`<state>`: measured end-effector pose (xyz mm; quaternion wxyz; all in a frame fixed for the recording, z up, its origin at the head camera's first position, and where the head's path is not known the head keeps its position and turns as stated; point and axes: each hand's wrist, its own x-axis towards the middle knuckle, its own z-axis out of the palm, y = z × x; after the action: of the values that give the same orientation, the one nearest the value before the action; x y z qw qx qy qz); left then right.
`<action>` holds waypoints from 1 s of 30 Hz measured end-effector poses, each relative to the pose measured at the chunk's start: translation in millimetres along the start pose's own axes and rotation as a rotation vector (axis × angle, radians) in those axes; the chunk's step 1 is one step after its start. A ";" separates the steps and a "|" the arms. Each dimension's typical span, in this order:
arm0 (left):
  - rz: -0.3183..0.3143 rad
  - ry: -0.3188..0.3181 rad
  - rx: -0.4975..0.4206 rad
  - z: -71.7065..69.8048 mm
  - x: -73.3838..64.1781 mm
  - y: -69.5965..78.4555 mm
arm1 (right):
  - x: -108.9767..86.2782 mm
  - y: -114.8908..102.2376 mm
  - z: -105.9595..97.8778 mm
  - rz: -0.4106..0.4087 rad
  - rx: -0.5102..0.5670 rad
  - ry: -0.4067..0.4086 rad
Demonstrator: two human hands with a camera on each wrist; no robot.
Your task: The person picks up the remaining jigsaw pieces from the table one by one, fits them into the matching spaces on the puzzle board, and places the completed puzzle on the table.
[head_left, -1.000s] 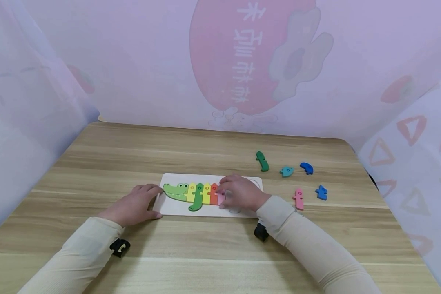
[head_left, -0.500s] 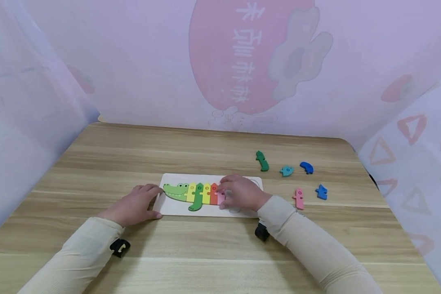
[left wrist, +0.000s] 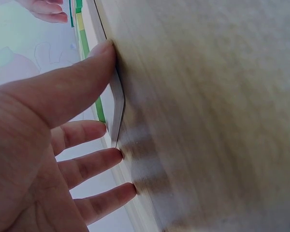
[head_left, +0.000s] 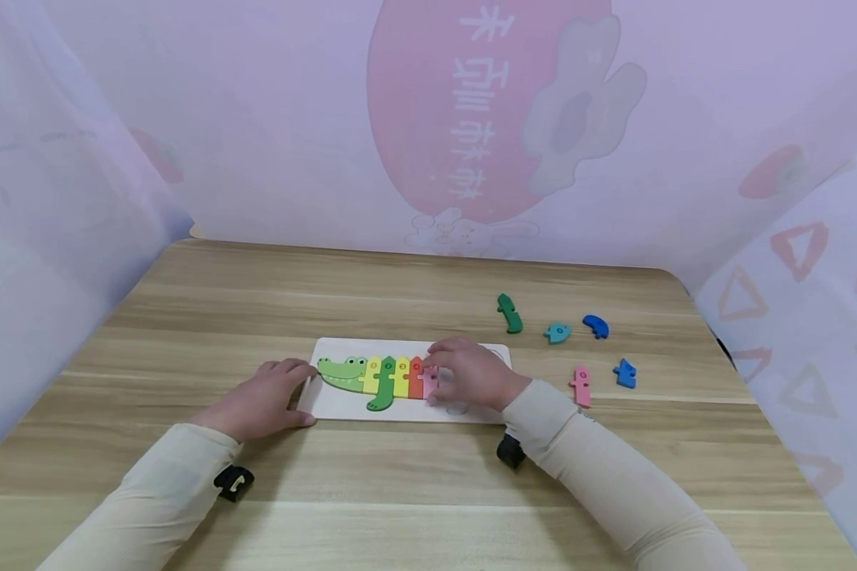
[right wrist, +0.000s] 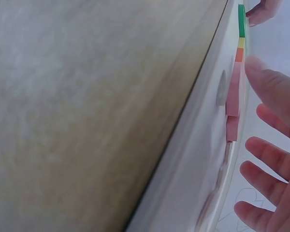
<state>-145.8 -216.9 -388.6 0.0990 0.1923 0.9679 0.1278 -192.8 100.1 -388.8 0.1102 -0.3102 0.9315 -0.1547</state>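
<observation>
A white puzzle board [head_left: 343, 409] lies in front of me with a crocodile puzzle in it. Its green head [head_left: 341, 373] is at the left, followed by yellow, green, yellow and red numbered pieces. A pink puzzle piece [right wrist: 235, 92] sits beside the red one, partly covered in the head view. My left hand [head_left: 260, 399] rests at the board's left end, thumb and fingers extended along its edge. Over the pink piece is my right hand [head_left: 477, 374]; its thumb [right wrist: 270, 84] lies at the piece's top, the other fingers spread and loosely bent.
Loose pieces lie on the wooden table [head_left: 400, 492] to the right: dark green [head_left: 510, 314], teal [head_left: 557, 333], curved blue [head_left: 596, 326], another blue [head_left: 624, 373] and pink [head_left: 581, 386]. A printed curtain [head_left: 286, 127] stands behind the table.
</observation>
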 end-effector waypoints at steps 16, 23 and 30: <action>0.010 0.011 -0.002 0.8 -0.4 0.7 | -8.7 -7.5 -5.5 -0.013 -0.045 0.047; -0.004 0.000 0.001 0.5 -1.2 1.2 | -15.3 -10.0 -7.1 -0.044 -0.095 0.109; -0.009 -0.007 0.001 1.0 -0.9 2.3 | -22.5 -11.8 -10.0 -0.080 -0.144 0.158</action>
<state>-144.0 -215.0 -388.8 0.1029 0.1883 0.9685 0.1261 -171.8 107.1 -372.9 0.0077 -0.3414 0.9328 -0.1154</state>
